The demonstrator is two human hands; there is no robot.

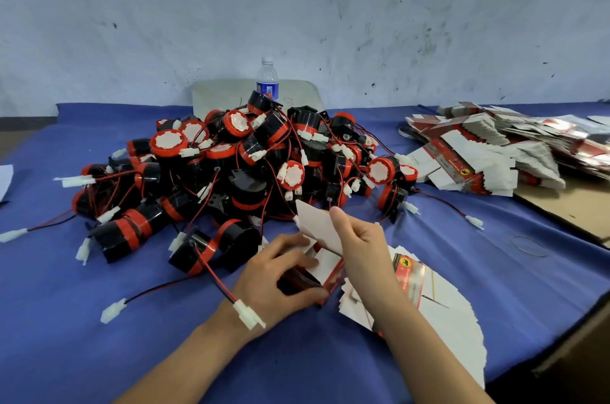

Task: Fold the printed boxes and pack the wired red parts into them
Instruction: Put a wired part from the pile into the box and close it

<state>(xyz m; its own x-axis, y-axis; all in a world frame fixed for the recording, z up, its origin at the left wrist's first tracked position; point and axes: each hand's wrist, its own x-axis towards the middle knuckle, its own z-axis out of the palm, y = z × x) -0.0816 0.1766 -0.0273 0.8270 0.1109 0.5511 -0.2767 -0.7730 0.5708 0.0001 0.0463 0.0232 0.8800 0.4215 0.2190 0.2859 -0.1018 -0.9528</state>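
Gripping the half-folded printed box (326,266) at lower centre, left hand (280,275) steadies it while right hand (359,242) pinches its white flap (317,225) upright, likely for tucking; wired red parts (237,166) lie heaped above.

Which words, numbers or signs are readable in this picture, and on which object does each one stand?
Blue label on the clear plastic water bottle: too blurred to read.
Red band on the flat red-and-white printed boxes: yellow emblem, lettering too blurred.
No text is readable.
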